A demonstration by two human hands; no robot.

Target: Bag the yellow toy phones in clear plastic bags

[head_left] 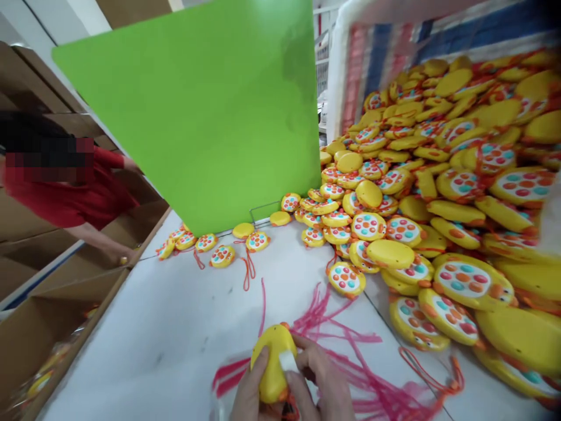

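Note:
A yellow oval toy (273, 383) is held low in the view with its plain yellow back turned up and orange bits at its ends. My left hand (248, 393) grips it, thumb lying across the back. Between the closed fingers of my right hand (326, 383) is a small white piece (288, 361), which touches or lies close against the toy's back; its kind cannot be made out. Orange cord shows below the toy, partly hidden by my fingers. Pink plastic strips (315, 310) lie loosely on the white table (144, 333) around and beyond my hands.
A large heap of similar yellow toys (456, 204) with coloured dots spills from the right. Several more lie along a green panel (210, 117) standing at the back. An orange cord loop (432, 374) lies at right. Beyond cardboard boxes (48, 327) at left, a person in red (109, 199) reaches in.

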